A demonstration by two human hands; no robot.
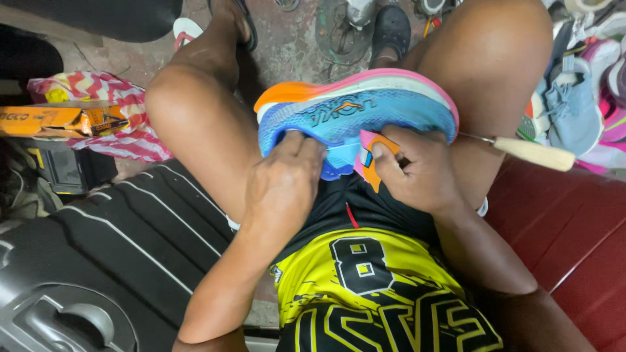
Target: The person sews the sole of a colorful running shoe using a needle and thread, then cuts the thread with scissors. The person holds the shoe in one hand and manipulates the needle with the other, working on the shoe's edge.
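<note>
1. Sneaker (355, 107), blue with a pink and orange sole, lies on its side across the person's lap, wedged between both thighs.
2. Left hand (287, 179) presses flat on its upper, grip closed over the fabric.
3. Right hand (417, 169) pinches the orange tongue (373, 156), grip shut.
4. Wooden-handled awl (531, 153) juts out beside the right thigh.
5. Grey shoes (574, 107) are piled beyond it; a black suitcase (111, 261) and striped bag (111, 88) sit left.

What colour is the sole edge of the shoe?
The shoe's sole edge runs orange to pink; head view.
</note>
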